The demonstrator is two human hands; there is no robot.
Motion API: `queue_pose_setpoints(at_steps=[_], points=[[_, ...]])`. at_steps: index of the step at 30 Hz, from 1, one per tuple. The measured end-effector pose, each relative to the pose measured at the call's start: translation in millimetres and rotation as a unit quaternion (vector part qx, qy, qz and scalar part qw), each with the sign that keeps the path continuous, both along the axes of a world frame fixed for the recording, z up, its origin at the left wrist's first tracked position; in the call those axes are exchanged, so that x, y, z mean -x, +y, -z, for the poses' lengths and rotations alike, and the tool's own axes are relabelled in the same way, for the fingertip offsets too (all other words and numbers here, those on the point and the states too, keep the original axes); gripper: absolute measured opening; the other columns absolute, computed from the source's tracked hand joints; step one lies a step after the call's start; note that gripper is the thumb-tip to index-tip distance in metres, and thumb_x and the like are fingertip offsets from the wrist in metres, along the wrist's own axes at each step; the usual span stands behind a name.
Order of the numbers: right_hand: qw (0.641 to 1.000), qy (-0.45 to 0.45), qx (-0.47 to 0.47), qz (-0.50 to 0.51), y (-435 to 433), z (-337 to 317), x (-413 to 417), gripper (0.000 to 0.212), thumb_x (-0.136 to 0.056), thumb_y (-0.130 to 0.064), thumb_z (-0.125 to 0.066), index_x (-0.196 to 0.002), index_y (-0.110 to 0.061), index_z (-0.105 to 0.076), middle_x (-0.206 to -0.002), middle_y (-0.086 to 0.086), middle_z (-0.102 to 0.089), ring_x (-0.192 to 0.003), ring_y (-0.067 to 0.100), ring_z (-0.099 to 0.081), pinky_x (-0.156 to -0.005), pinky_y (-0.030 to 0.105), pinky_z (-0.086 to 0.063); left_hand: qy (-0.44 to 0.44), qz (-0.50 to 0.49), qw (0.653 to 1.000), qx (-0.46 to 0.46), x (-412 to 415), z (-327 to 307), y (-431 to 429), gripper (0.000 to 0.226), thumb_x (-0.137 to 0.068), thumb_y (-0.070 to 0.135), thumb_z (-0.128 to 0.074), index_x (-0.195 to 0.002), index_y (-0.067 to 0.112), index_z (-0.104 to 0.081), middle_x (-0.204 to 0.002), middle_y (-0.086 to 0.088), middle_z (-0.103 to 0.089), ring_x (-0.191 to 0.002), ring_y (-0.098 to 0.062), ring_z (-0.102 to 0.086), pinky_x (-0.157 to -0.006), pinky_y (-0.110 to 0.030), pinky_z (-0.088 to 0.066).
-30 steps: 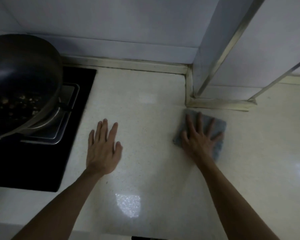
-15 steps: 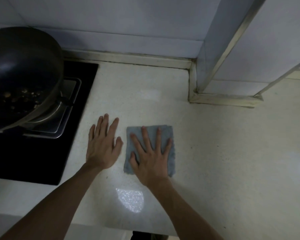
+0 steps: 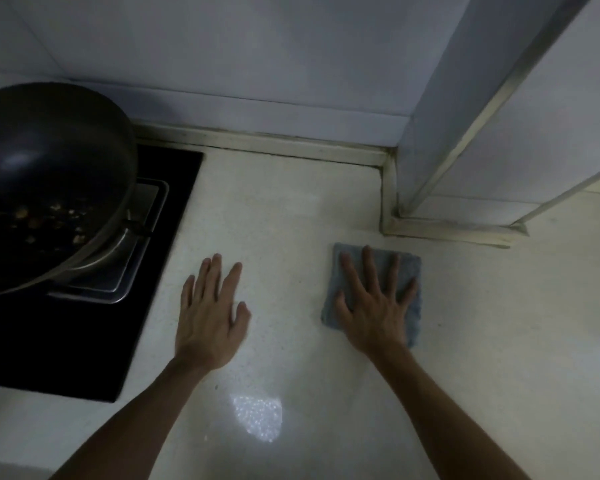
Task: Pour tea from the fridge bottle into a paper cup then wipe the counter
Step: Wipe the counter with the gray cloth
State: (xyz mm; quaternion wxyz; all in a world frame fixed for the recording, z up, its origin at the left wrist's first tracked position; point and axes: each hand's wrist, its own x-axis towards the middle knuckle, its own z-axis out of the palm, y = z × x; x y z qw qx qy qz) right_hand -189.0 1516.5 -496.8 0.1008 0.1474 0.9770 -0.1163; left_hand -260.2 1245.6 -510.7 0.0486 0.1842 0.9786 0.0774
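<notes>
A folded blue-grey cloth (image 3: 409, 268) lies flat on the pale speckled counter (image 3: 291, 209), just in front of the tiled pillar's base. My right hand (image 3: 371, 306) presses down on the cloth with its fingers spread. My left hand (image 3: 212, 317) rests flat on the bare counter to the left, fingers apart, holding nothing, a short way from the hob's edge. No bottle and no paper cup show in this view.
A dark wok (image 3: 45, 181) with food scraps sits on the black hob (image 3: 84, 341) at the left. A tiled wall (image 3: 257, 64) runs along the back. The tiled pillar (image 3: 499, 116) juts onto the counter at the right. A bright reflection (image 3: 257, 417) marks the counter's near part.
My right hand slid the cloth left beside my left hand, then back right to the spot in front of the pillar. My left hand stayed planted.
</notes>
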Motion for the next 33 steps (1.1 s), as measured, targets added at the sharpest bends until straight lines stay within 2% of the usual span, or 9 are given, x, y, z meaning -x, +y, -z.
queue_pose_setpoints(at_steps=[4, 9, 12, 21, 25, 28, 33], points=[[1.000, 0.010, -0.014, -0.021, -26, 0, 49, 0.071, -0.094, -0.062, -0.021, -0.149, -0.041, 0.017, -0.160, -0.003, 0.024, -0.142, 0.036, 0.030, -0.106, 0.070, 0.017, 0.000, 0.003, 1.000, -0.007, -1, -1, 0, 0.070, -0.091, 0.045, -0.032, -0.155, 0.024, -0.016, -0.163, -0.012, -0.007, -0.151, -0.023, 0.001, -0.121, -0.047, -0.007], [0.998, 0.021, -0.011, -0.066, -45, -4, 99, 0.068, -0.096, -0.059, -0.023, -0.152, -0.038, 0.009, -0.161, -0.001, 0.019, -0.146, 0.039, 0.018, -0.109, 0.072, 0.003, -0.003, 0.004, 1.000, -0.019, -1, 1, -2, 0.070, -0.091, 0.045, -0.035, -0.155, 0.025, -0.015, -0.163, -0.010, -0.005, -0.151, -0.022, 0.003, -0.121, -0.047, -0.007], [0.998, 0.031, -0.008, -0.057, -38, -5, 124, 0.068, -0.096, -0.058, -0.026, -0.153, -0.037, 0.004, -0.162, -0.002, 0.015, -0.146, 0.038, 0.017, -0.111, 0.071, 0.003, -0.006, 0.009, 1.000, -0.018, 0, 3, -3, 0.070, -0.092, 0.046, -0.034, -0.156, 0.026, -0.012, -0.164, -0.009, -0.001, -0.151, -0.021, 0.006, -0.121, -0.046, -0.006], [0.999, 0.033, -0.011, -0.037, -19, -1, 161, 0.070, -0.096, -0.057, -0.029, -0.153, -0.036, 0.008, -0.162, 0.000, 0.018, -0.145, 0.037, 0.021, -0.111, 0.069, 0.007, -0.012, 0.009, 1.000, -0.005, 1, 3, -2, 0.070, -0.093, 0.050, -0.028, -0.156, 0.026, -0.008, -0.164, -0.009, 0.003, -0.151, -0.022, 0.009, -0.121, -0.045, -0.003], [0.998, -0.022, 0.004, -0.061, -12, -14, 165, 0.073, -0.096, -0.058, -0.030, -0.152, -0.035, 0.010, -0.161, 0.001, 0.020, -0.145, 0.038, 0.021, -0.110, 0.071, 0.001, -0.014, 0.013, 1.000, 0.015, 0, 0, -1, 0.070, -0.093, 0.050, -0.023, -0.156, 0.025, -0.003, -0.163, -0.011, 0.007, -0.150, -0.024, 0.011, -0.121, -0.046, -0.003], [0.996, -0.034, -0.022, -0.079, -1, -34, 161, 0.072, -0.096, -0.056, -0.034, -0.153, -0.030, 0.001, -0.161, 0.009, 0.007, -0.147, 0.037, 0.008, -0.109, 0.070, -0.010, -0.022, 0.021, 0.999, 0.020, -1, -6, 0, 0.070, -0.094, 0.049, -0.019, -0.156, 0.023, -0.001, -0.162, -0.012, 0.009, -0.150, -0.026, 0.012, -0.122, -0.048, -0.004], [0.998, -0.021, -0.043, -0.039, -3, -66, 125, 0.061, -0.098, -0.046, -0.033, -0.152, -0.027, -0.014, -0.157, 0.007, -0.017, -0.147, 0.034, -0.007, -0.108, 0.068, -0.014, -0.066, 0.014, 0.997, 0.047, -3, -20, 8, 0.068, -0.098, 0.044, -0.021, -0.155, 0.019, 0.005, -0.161, -0.016, 0.014, -0.148, -0.029, 0.017, -0.122, -0.048, 0.000]])
